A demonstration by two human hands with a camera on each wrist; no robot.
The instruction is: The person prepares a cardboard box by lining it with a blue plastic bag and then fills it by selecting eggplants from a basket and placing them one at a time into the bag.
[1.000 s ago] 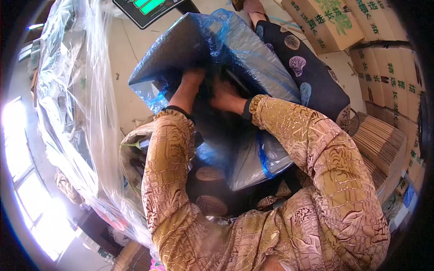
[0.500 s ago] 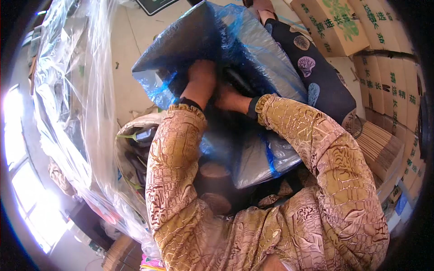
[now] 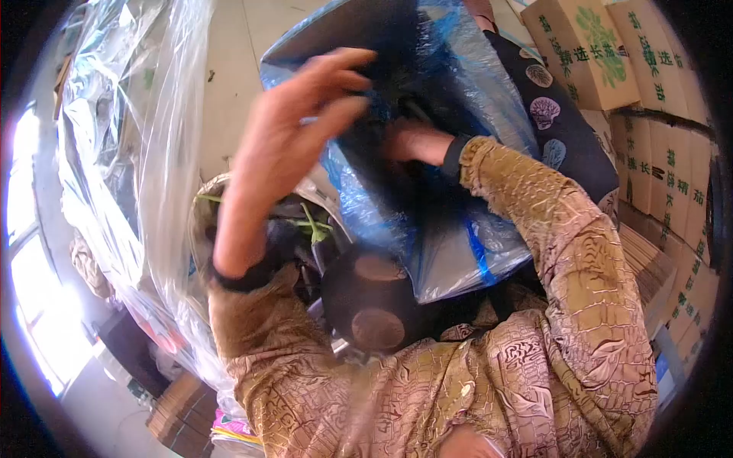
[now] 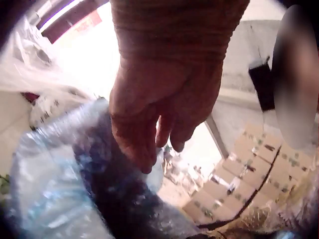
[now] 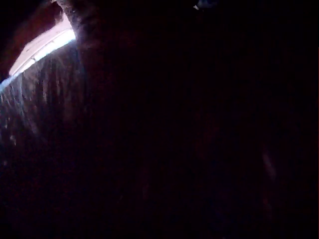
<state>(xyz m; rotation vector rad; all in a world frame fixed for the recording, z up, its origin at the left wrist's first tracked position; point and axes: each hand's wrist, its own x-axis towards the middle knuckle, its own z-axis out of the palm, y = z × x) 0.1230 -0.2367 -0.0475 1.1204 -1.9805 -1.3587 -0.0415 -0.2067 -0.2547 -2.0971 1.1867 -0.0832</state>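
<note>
A box lined with blue plastic film [image 3: 473, 84] stands tilted before the person, its inside dark. My left hand [image 3: 294, 122] is raised beside the box's left edge, blurred, its fingers loosely bent and holding nothing; in the left wrist view the same hand [image 4: 164, 104] hangs over the blue film [image 4: 55, 184]. My right hand [image 3: 412, 143] reaches into the box, with its fingers lost in shadow. The right wrist view is almost wholly dark, with some film [image 5: 30, 104] at its left. Eggplants [image 3: 324, 246] with green stems lie in a container left of the knee.
Printed cartons [image 3: 580, 53] are stacked at the right, above flattened cardboard [image 3: 645, 256]. Clear plastic sheeting [image 3: 164, 153] hangs along the left. A patterned trouser leg [image 3: 546, 114] runs along the box's right side.
My left hand has come out of the box and moved up and left. My right hand stays inside. The box and surroundings appear shifted right in the head view, and more eggplants show.
</note>
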